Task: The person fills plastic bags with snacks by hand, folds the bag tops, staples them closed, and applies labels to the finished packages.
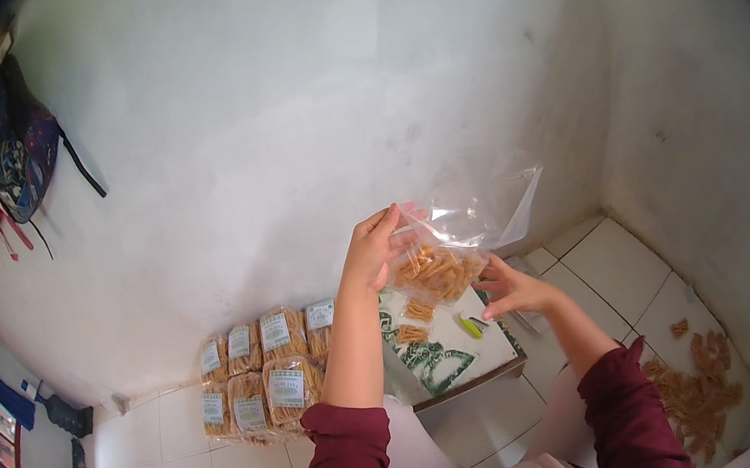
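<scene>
A clear plastic bag (485, 205) hangs above a low table, with several golden-brown stick snacks (436, 268) gathered in its lower part. My left hand (379, 248) grips the bag's left side, its fingers closed on the film. Beside the bag's lower right corner, my right hand (522, 288) has its fingers apart and slightly curled; the upper fingertips are at the bag's edge. Below, on the white and green tabletop (444, 362), lie two small bundles of sticks (412, 333) and a small green tool (470, 326), probably a cutter.
Filled, labelled snack bags (286, 383) are grouped on the tiled floor to the left. On the right floor a loose brown pile (699, 390) spreads near the wall. A backpack (19, 153) hangs at the upper left. A pale wall (304, 130) rises behind the table.
</scene>
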Available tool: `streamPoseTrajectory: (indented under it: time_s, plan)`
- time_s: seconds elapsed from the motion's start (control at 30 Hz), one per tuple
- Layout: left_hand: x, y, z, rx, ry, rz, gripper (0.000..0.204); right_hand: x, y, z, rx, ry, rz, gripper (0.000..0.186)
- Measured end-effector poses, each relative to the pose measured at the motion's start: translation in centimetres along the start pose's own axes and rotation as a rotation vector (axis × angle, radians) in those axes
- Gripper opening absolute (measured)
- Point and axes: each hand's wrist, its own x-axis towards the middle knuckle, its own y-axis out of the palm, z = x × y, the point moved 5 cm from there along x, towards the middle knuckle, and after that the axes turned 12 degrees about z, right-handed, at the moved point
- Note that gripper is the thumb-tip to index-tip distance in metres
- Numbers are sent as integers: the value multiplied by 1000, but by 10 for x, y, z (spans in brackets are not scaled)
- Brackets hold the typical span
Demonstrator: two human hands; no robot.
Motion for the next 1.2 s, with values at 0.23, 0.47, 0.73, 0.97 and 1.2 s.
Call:
streamPoseTrajectory:
  time_s: [0.23, 0.47, 0.73, 0.97, 1.2]
  plan:
    - [12, 28, -13, 82, -33, 6, 40, 23, 33, 43, 494, -502, -277, 66]
    - [-58, 17, 25, 346, 472, -451, 74, 4, 16, 46, 616, -543, -302, 60]
    - [-72, 69, 139, -444, 341, 29, 89, 4, 57, 43, 200, -458, -295, 68]
    - [-96, 32, 131, -535, 387, -172, 67, 8, 59, 81, 59, -632, -355, 83]
    - [-107, 5, 125, -668, 468, -194, 59, 1, 13, 103, 77, -805, -698, 20]
